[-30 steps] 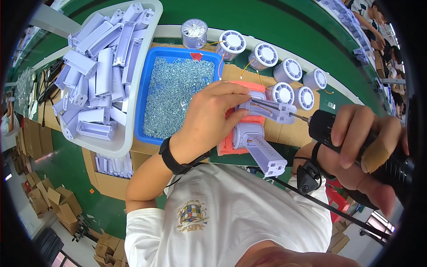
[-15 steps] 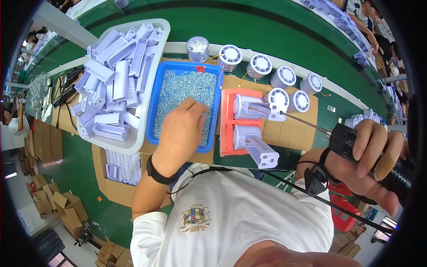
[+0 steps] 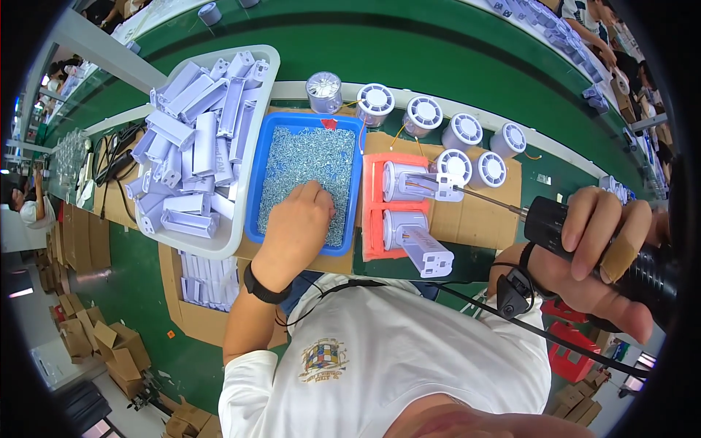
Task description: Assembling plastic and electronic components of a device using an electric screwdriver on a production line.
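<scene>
My left hand (image 3: 301,223) is in a blue tray (image 3: 255,186) full of small silvery screws (image 3: 299,157). Its fingers are bent together against them, and the tips are hidden. In my right hand (image 3: 610,252) is a black electric screwdriver (image 3: 549,225). Its long thin bit (image 3: 489,202) points left to the end of a white handle-like housing (image 3: 447,187) on a round motor body (image 3: 395,180). I cannot tell whether the tip touches it. That body rests in a red-orange foam holder (image 3: 372,206), above a second such assembly (image 3: 425,250) in the same holder.
A white bin (image 3: 272,66) piled with white housings stands left of the tray. Several round fan-topped bodies (image 3: 425,113), some with wires, line the back. An open carton (image 3: 191,321) with white parts is below the bin. A black cable (image 3: 555,337) crosses at right.
The whole view has shifted a little. My left fingers have curled closer into the screws. My right hand still holds the electric screwdriver near the upper housing.
</scene>
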Motion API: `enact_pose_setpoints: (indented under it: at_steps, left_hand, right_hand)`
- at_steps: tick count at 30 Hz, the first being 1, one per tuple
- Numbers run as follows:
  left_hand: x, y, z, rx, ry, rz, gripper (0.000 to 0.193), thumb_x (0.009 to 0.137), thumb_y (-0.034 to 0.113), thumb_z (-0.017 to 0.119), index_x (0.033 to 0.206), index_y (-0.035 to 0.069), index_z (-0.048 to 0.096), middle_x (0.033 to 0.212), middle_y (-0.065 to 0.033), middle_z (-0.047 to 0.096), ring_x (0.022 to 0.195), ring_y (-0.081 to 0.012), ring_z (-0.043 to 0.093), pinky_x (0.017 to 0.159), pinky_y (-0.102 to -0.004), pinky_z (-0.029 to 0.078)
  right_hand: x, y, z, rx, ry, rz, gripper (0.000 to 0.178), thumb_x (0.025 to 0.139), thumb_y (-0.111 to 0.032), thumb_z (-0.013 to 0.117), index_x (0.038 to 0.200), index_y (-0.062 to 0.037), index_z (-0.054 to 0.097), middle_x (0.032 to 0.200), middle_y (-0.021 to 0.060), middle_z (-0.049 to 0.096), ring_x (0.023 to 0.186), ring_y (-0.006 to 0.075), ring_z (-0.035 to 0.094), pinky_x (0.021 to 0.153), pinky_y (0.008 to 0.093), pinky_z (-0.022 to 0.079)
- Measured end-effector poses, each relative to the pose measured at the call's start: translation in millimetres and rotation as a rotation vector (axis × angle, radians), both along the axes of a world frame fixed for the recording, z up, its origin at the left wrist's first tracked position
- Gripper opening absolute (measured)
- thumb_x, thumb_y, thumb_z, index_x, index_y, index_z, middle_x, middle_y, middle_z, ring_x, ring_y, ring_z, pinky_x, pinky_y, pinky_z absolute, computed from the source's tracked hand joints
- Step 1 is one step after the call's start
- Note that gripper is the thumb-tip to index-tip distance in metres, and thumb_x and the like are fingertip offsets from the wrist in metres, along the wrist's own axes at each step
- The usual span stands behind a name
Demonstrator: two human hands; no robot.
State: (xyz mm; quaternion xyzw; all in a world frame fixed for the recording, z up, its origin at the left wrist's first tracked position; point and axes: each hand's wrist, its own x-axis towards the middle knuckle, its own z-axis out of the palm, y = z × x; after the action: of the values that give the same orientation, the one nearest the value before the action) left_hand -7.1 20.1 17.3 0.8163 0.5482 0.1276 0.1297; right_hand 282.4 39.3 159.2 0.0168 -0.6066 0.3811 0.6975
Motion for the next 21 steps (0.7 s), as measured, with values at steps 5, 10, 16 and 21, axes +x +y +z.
enact_pose_setpoints:
  at_steps: [5,10,16,21]
  left_hand:
    - [-6.0,-7.6,12.4,-0.08,-0.092,-0.017,0.011,0.08,0.006,0.074,0.089,0.004,0.069,0.094,-0.0084,0.061,0.087,-0.0315,0.065,0.072,-0.0411,0.053]
    - [-8.6,-2.3,24.5,-0.151,-0.218,0.018,0.013,0.077,0.005,0.077,0.087,0.002,0.068,0.094,-0.0081,0.063,0.08,-0.0322,0.065,0.07,-0.0415,0.052]
    - [-8.1,4.4,17.3,-0.091,-0.284,0.039,0.009,0.08,0.005,0.074,0.087,0.002,0.07,0.088,-0.0096,0.066,0.076,-0.0298,0.066,0.066,-0.0401,0.054]
    - [16.1,10.3,24.8,-0.109,-0.654,0.013,0.006,0.084,0.004,0.072,0.089,0.002,0.07,0.086,-0.0121,0.069,0.074,-0.0311,0.068,0.066,-0.038,0.055]
  right_hand:
    - [3.0,0.9,0.6,-0.013,-0.011,-0.01,0.084,0.075,-0.064,0.08,0.131,-0.0073,0.054,0.078,-0.0034,0.053,0.059,0.0077,0.055,0.058,0.0227,0.042]
    - [6.9,-0.2,0.9,-0.065,-0.026,0.012,0.078,0.074,-0.062,0.082,0.124,-0.0068,0.059,0.079,-0.0031,0.054,0.061,0.0081,0.057,0.059,0.0235,0.043]
    - [11.3,0.3,4.1,-0.079,-0.079,0.007,0.075,0.074,-0.059,0.084,0.121,-0.0062,0.061,0.079,-0.0032,0.055,0.061,0.0082,0.058,0.06,0.0235,0.045]
    - [7.9,2.7,4.9,-0.105,-0.088,0.032,0.074,0.074,-0.057,0.084,0.122,-0.0053,0.061,0.079,-0.0029,0.055,0.06,0.0083,0.058,0.061,0.0235,0.046]
